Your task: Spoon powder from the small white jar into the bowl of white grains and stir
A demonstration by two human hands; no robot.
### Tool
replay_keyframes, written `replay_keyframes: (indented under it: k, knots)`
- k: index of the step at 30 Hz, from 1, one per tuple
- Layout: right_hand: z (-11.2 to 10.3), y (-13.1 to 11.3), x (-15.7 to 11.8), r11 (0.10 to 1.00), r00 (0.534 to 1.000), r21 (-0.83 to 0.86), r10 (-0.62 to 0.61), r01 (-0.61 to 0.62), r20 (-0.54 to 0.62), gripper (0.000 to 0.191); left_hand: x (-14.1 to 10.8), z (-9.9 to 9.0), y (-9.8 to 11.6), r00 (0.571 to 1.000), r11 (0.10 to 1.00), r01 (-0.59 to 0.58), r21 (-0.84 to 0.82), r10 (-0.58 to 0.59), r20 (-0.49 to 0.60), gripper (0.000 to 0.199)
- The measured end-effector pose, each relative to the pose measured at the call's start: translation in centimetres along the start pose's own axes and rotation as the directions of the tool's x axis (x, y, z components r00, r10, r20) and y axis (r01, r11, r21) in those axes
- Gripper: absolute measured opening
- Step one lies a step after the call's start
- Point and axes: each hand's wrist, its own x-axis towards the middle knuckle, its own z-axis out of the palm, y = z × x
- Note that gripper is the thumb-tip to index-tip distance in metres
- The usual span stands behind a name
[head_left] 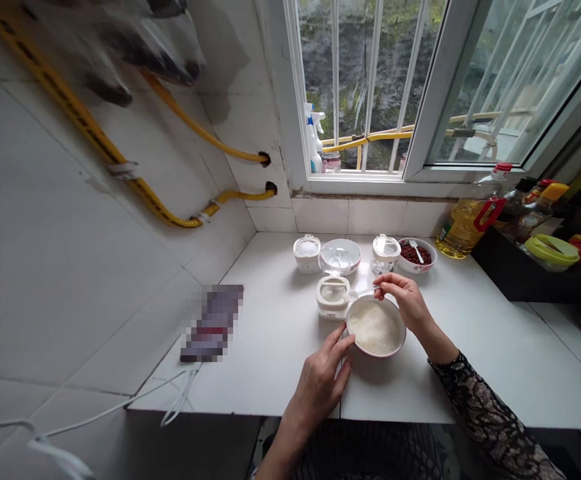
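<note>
One pink-rimmed white bowl (376, 327), holding a mound of white grains or powder too fine to identify, sits on the white worktop (265, 353), toward its front edge. The right hand (406, 300) has a pressed-together grip, pinching a small white spoon (357, 292) by its handle between thumb and fingers just above the bowl's far rim. The left hand (320, 383) has a loose, spread grip, its fingers (343, 343) touching the near-left rim.

At 10 o'clock from the bowl, a small white jar (333, 297) stands just beside it with its clear lid up. Beyond it are a lidded white jar (306, 253), a clear-covered dish (340, 257), and another small jar (385, 250). At 1 o'clock, a bowl of red beans (415, 255) holds its own white spoon (417, 250).

As things lie, the white bowl is well filled, and no red beans show in it. The beans remain in their own bowl.
</note>
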Motion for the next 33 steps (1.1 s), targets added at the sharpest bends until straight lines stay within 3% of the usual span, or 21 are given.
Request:
replay_keyframes:
  k: [2, 4, 5, 7, 9, 11, 13, 16, 19, 21, 25, 28, 31, 33]
  knots:
    - [0.8, -0.1, -0.3, 0.984, 0.988, -0.092, -0.152, 0.152, 0.007, 0.014, 0.0, 0.0, 0.0, 1.0, 1.0, -0.003, -0.004, 0.003, -0.004, 0.039]
    - [1.4, -0.1, -0.7, 0.902, 0.938, -0.26, -0.345, 0.344, 0.046, 0.013, 0.0, 0.1, -0.1, 1.0, 1.0, -0.002, -0.005, 0.002, -0.005, 0.039]
    - [1.6, 0.0, -0.8, 0.819, 0.891, -0.36, -0.441, 0.447, 0.105, 0.015, 0.0, 0.1, -0.1, 1.0, 1.0, -0.001, -0.003, 0.001, -0.004, 0.039]
    - [1.8, 0.1, -0.9, 0.571, 0.763, -0.522, -0.571, 0.634, 0.302, 0.022, -0.1, 0.2, -0.1, 1.0, 1.0, -0.001, 0.003, 0.001, -0.004, 0.039]
    - [1.8, 0.3, -0.9, 0.323, 0.64, -0.578, -0.579, 0.749, 0.506, 0.031, -0.1, 0.2, -0.1, 1.0, 1.0, -0.002, 0.008, 0.002, -0.004, 0.038]
    - [1.7, 0.5, -0.9, 0.213, 0.593, -0.59, -0.555, 0.779, 0.583, 0.035, -0.1, 0.1, -0.1, 1.0, 1.0, -0.005, 0.009, 0.005, -0.005, 0.037]
    - [1.5, 0.5, -1.0, 0.262, 0.623, -0.599, -0.568, 0.756, 0.537, 0.033, -0.1, 0.0, -0.1, 1.0, 1.0, -0.005, 0.007, 0.005, 0.002, 0.038]
    - [1.2, 0.3, -1.2, 0.552, 0.762, -0.539, -0.558, 0.637, 0.329, 0.023, 0.0, -0.1, 0.0, 1.0, 1.0, 0.001, 0.0, -0.001, 0.011, 0.039]
    - [0.6, 0.0, -1.2, 0.84, 0.909, -0.347, -0.391, 0.417, 0.147, 0.015, 0.0, -0.1, 0.0, 1.0, 1.0, 0.01, -0.005, -0.01, 0.015, 0.038]
    - [0.0, -0.3, -1.0, 0.919, 0.953, -0.252, -0.288, 0.303, 0.095, 0.017, -0.1, -0.1, 0.0, 1.0, 1.0, 0.011, -0.004, -0.01, 0.014, 0.038]
    - [-1.5, -0.8, -0.7, 0.902, 0.96, -0.331, -0.273, 0.279, 0.065, 0.018, -0.1, 0.0, -0.1, 1.0, 1.0, 0.005, -0.008, -0.005, 0.005, 0.038]
    - [-1.9, -1.0, -0.8, 0.762, 0.929, -0.535, -0.33, 0.366, 0.167, 0.018, -0.1, 0.0, -0.1, 1.0, 1.0, 0.0, -0.002, 0.0, 0.003, 0.038]
    - [-1.6, -0.6, -1.2, 0.597, 0.897, -0.671, -0.307, 0.441, 0.317, 0.022, -0.1, -0.1, -0.1, 1.0, 1.0, -0.004, 0.004, 0.004, 0.008, 0.039]
    - [-1.1, -0.2, -1.5, 0.562, 0.889, -0.69, -0.257, 0.456, 0.378, 0.023, -0.1, -0.1, -0.1, 1.0, 1.0, -0.001, 0.007, 0.001, 0.012, 0.039]
